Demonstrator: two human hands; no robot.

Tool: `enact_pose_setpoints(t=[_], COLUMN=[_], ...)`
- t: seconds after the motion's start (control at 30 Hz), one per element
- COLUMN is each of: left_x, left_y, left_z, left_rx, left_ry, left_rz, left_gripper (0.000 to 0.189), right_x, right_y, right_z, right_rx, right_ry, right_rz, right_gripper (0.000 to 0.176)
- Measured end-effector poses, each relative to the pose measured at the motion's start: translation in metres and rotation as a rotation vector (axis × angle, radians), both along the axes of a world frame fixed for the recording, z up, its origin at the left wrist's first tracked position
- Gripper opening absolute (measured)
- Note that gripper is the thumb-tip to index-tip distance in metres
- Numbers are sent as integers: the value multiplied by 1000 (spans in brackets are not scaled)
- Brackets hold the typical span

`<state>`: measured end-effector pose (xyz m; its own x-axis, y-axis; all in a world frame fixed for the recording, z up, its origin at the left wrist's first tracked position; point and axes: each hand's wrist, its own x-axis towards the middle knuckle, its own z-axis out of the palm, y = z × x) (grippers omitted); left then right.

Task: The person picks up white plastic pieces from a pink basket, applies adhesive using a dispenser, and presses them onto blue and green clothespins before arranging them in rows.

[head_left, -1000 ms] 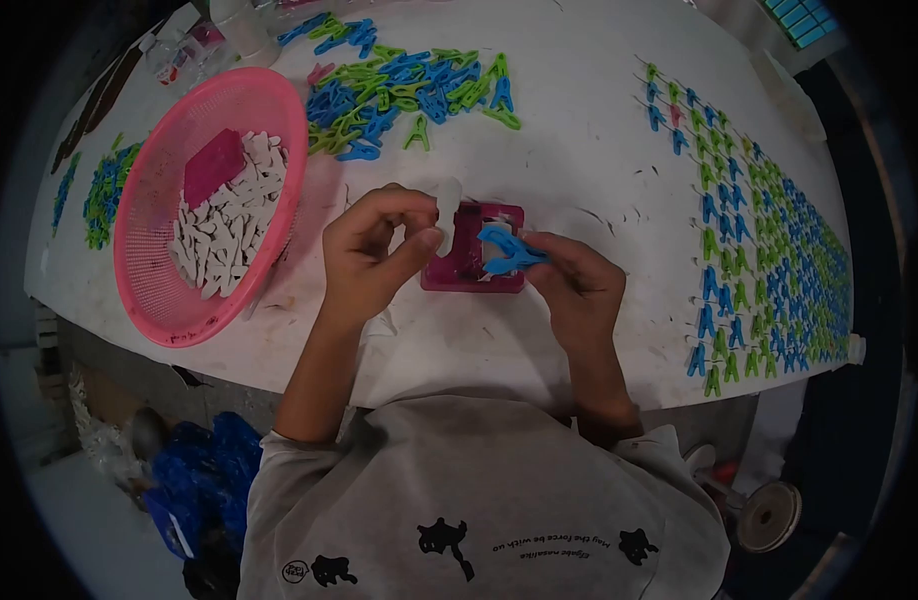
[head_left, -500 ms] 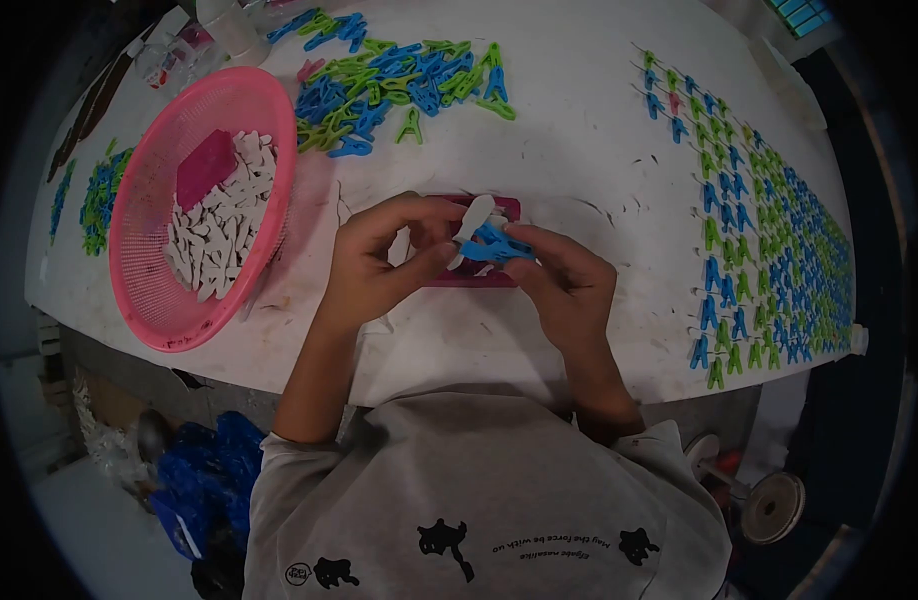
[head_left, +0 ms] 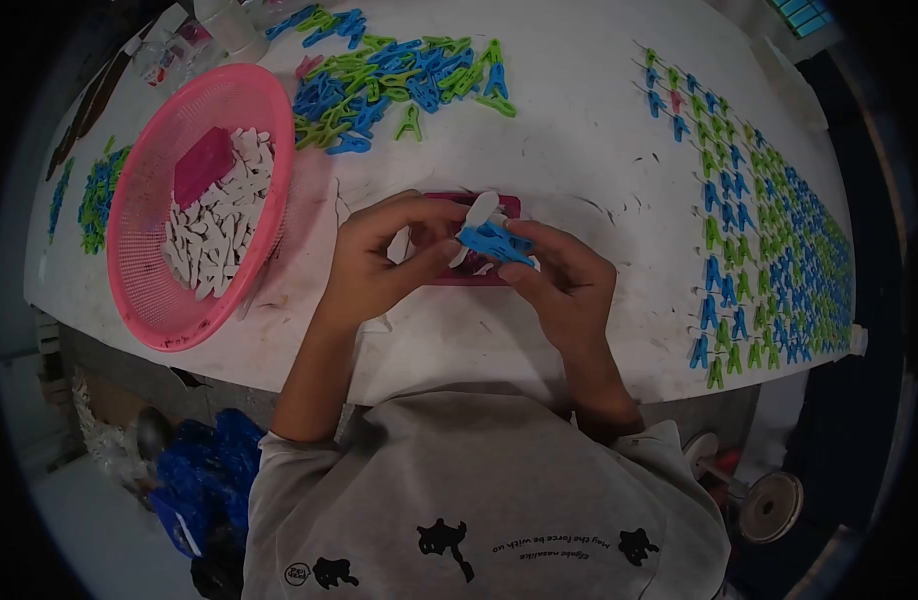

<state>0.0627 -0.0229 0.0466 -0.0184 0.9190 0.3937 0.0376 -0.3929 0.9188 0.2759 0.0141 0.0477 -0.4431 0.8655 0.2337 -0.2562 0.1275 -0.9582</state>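
Both hands meet above a dark pink tray (head_left: 469, 281), which they partly cover. My left hand (head_left: 394, 250) pinches a white piece (head_left: 483, 208) between thumb and fingers. A blue clothespin (head_left: 496, 243) lies against the white piece, tilted. My right hand (head_left: 559, 272) has its thumb and fingers closed on the clothespin's right side. The exact contact between the white piece and the clothespin is too small to tell.
A pink basket (head_left: 129, 290) on the left holds white pieces and a dark pink block (head_left: 203, 167). Blue and green clothespins (head_left: 379, 85) are heaped at the back. Rows of clothespins (head_left: 769, 250) cover the right side. Bottles (head_left: 229, 30) stand back left.
The blue clothespin has turned and shifted slightly, and its wide side now shows more. The right fingers have moved a little. The basket appears slightly farther left.
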Motion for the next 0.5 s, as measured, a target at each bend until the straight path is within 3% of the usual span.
enact_pose_setpoints(t=[0.5], left_x=[-5], left_y=[-2], left_z=[2], left_rx=[-32], left_ry=[62], left_rz=[-36], left_gripper=[27], right_x=[-1], right_y=[-1], right_z=[2], right_rx=[-73], right_ry=[41], right_rz=[18], right_gripper=[45])
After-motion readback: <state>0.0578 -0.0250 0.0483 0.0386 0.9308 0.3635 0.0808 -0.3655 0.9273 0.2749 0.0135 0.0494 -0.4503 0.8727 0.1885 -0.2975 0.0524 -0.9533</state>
